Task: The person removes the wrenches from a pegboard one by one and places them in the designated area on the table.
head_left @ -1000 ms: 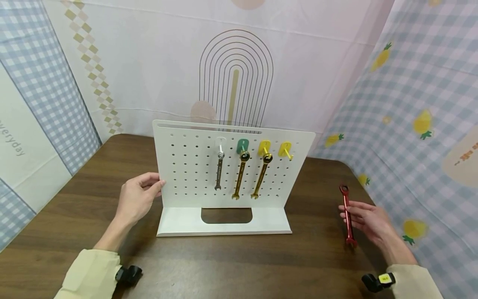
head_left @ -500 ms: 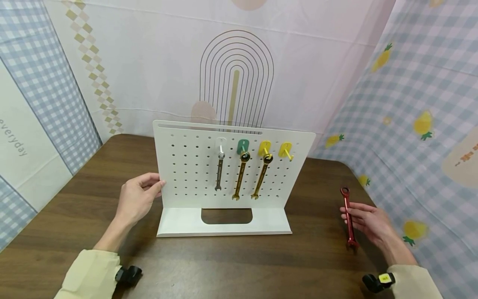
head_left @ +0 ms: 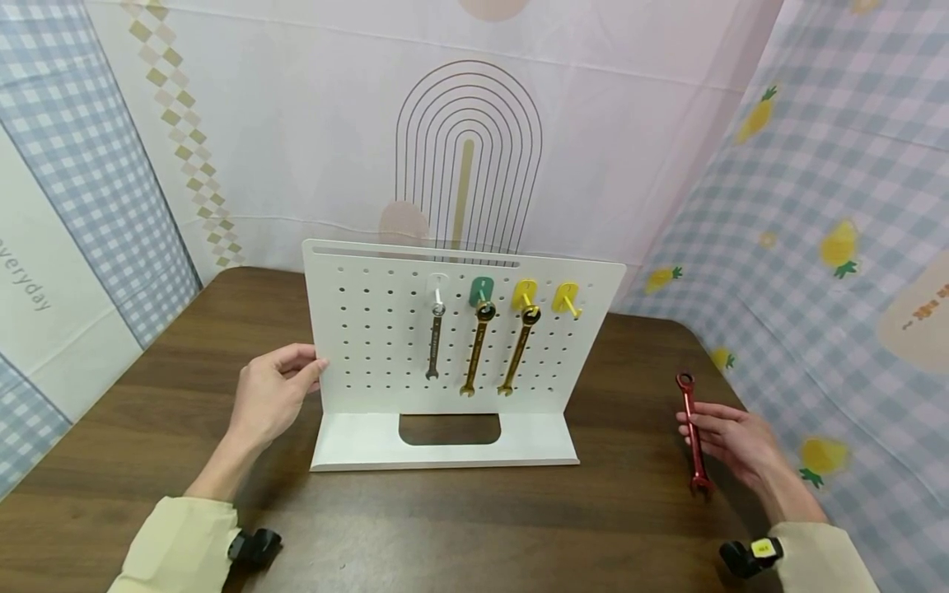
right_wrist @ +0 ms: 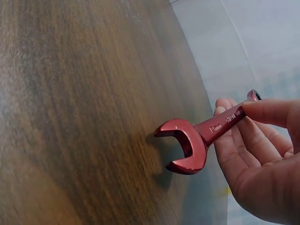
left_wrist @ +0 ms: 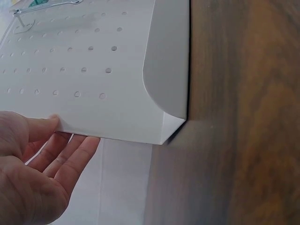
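A white, perforated, L-shaped pegboard (head_left: 385, 354) stands on the brown wood-grain counter (head_left: 445, 527). At the pegboard's left edge, the left hand (head_left: 270, 399) has its fingers clamped on the panel, thumb on the front face. Well apart from the pegboard's right side, the right hand (head_left: 741, 445) has its fingers clamped on a glossy red metal wrench (head_left: 694, 436). One silver metal wrench (head_left: 435, 344) and two gold-coloured metal wrenches (head_left: 477, 352) hang on the pegboard.
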The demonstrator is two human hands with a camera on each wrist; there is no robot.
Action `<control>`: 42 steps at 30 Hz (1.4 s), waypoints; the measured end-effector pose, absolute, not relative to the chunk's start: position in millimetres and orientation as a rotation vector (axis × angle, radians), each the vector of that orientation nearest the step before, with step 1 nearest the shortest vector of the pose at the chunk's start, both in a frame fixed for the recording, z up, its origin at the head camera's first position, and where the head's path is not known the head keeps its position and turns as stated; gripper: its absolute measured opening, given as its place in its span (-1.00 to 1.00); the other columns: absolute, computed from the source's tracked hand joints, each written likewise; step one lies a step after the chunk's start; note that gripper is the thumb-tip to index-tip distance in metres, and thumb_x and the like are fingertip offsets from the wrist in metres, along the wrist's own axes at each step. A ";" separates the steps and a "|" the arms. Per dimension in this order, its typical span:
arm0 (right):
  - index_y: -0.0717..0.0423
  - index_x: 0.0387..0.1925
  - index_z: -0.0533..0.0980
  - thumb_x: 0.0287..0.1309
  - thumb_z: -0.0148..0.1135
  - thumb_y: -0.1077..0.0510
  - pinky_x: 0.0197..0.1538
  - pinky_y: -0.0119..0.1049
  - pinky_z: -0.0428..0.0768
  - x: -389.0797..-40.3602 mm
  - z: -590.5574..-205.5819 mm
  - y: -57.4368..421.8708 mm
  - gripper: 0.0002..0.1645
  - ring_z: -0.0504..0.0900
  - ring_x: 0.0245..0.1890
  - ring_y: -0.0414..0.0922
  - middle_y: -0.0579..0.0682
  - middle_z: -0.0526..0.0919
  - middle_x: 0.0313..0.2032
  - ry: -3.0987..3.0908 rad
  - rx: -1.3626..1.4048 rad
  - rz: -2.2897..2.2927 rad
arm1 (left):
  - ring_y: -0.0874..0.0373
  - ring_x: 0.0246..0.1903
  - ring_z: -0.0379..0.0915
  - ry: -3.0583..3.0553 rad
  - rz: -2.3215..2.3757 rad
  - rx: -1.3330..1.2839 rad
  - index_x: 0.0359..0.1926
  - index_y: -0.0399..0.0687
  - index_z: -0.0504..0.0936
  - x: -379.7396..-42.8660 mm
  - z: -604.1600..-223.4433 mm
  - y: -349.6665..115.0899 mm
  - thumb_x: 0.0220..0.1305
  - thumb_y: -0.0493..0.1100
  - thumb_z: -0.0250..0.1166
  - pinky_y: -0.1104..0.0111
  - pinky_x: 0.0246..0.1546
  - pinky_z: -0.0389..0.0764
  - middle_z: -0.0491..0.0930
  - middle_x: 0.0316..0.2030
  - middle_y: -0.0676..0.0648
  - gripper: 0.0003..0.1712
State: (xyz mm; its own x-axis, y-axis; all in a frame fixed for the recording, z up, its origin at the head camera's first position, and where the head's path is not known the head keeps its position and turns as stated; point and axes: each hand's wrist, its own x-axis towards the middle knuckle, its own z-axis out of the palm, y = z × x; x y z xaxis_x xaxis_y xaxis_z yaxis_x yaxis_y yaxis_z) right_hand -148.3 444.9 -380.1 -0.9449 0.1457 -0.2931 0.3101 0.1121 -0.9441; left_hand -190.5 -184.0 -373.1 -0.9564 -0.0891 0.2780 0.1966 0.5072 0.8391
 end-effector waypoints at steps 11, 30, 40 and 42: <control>-0.23 -0.16 0.69 0.51 0.24 0.23 -0.08 -0.29 0.80 -148.0 -379.5 446.0 -0.76 0.83 -0.21 -0.25 -0.21 0.86 -0.23 2.258 0.489 -1.939 | 0.06 -0.28 0.81 -2.470 -1.430 -0.089 0.02 -0.29 0.74 -190.2 -373.5 -184.4 0.48 -0.14 0.38 0.61 -0.36 0.68 0.80 -0.17 -0.29 -0.72; -0.05 -0.10 0.73 0.58 0.02 0.34 -0.14 -0.30 0.79 -148.8 -381.4 454.6 -0.62 0.83 -0.24 -0.23 -0.18 0.86 -0.26 2.231 0.452 -1.955 | 0.17 -0.33 0.79 -2.465 -1.425 -0.097 0.01 -0.29 0.75 -189.5 -373.4 -185.0 0.47 -0.13 0.39 0.64 -0.37 0.65 0.80 -0.19 -0.28 -0.71; 0.03 -0.11 0.74 0.55 0.11 0.33 -0.15 -0.27 0.80 -151.8 -379.7 460.6 -0.70 0.84 -0.26 -0.22 -0.14 0.85 -0.28 2.221 0.527 -1.927 | 0.15 -0.34 0.78 -2.474 -1.419 -0.096 0.01 -0.30 0.75 -189.1 -373.4 -184.9 0.48 -0.14 0.39 0.62 -0.38 0.64 0.80 -0.19 -0.28 -0.71; -0.02 -0.16 0.74 0.55 0.11 0.33 -0.15 -0.27 0.80 -152.2 -379.6 460.9 -0.68 0.83 -0.27 -0.22 -0.15 0.85 -0.29 2.218 0.527 -1.927 | 0.15 -0.34 0.79 -2.475 -1.420 -0.096 0.01 -0.30 0.75 -189.2 -373.6 -185.1 0.47 -0.14 0.39 0.62 -0.38 0.64 0.80 -0.19 -0.28 -0.71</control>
State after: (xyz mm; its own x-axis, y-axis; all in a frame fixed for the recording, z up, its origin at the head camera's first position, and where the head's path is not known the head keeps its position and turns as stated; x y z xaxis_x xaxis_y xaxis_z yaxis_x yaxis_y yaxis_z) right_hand -152.2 460.9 -379.6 -0.9257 0.1600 -0.3428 0.3618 0.1098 -0.9258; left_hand -189.2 -185.1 -373.6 -0.9570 -0.0837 0.2778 0.1977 0.5129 0.8354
